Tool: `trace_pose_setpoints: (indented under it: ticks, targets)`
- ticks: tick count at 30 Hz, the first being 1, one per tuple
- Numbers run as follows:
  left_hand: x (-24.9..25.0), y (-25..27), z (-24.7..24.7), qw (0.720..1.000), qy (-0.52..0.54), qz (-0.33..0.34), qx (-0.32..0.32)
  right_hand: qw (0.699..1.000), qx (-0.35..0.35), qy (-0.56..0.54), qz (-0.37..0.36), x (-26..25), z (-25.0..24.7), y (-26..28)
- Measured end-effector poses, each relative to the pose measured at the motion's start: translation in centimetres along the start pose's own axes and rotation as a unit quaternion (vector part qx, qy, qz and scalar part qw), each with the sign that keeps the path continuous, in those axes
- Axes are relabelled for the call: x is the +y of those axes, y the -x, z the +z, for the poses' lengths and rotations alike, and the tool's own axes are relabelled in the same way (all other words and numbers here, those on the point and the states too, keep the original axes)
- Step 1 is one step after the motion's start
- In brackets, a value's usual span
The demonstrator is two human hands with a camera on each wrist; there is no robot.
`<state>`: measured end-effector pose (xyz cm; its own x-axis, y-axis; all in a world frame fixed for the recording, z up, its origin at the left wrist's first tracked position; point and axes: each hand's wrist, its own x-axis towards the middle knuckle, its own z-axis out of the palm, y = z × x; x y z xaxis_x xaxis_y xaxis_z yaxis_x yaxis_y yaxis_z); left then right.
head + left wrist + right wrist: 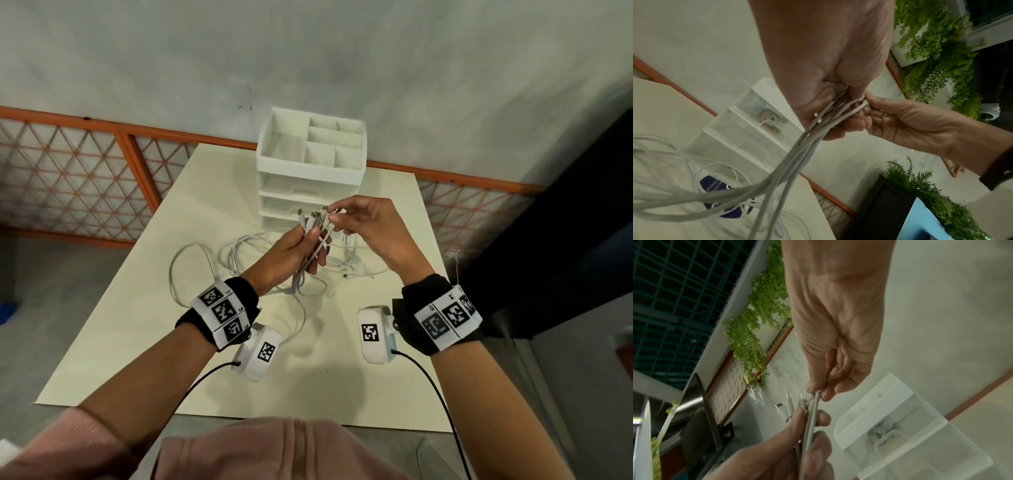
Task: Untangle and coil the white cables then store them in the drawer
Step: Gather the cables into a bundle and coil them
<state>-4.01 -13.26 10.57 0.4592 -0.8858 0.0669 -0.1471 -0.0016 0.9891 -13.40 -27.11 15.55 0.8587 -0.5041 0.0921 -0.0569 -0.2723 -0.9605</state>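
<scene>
Several white cables [239, 253] lie tangled on the cream table [137, 308], and their plug ends are gathered upward. My left hand [301, 245] grips this bundle [807, 146] in a fist, plugs [789, 407] sticking out above the fingers. My right hand [346, 216] pinches one cable end [817, 398] between thumb and forefinger at the top of the bundle. Both hands are raised just in front of the white drawer unit [310, 185], whose drawers look closed.
The drawer unit has an open divided tray on top [322, 144] and stands at the table's far edge. A grey wall and an orange lattice rail [85, 171] run behind. A dark panel [565, 240] stands to the right. A blue label [715, 185] lies under the cables.
</scene>
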Motion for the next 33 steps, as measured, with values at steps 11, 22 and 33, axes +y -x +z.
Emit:
trace_pose_setpoints:
  ticks: [11,22,33]
  targets:
    - [1.3,-0.4,0.6,1.0,-0.001,-0.002,-0.005,0.998,-0.049,0.038,-0.02,-0.6,-1.0,-0.2]
    - [1.2,-1.0,1.1,1.0,-0.004,-0.002,0.018,0.999,-0.034,0.032,-0.023,-0.7,-0.9,-0.6]
    - [1.1,-1.0,1.0,0.999,0.047,-0.005,-0.005,0.999,-0.04,-0.028,-0.018,-0.9,-0.6,-0.4]
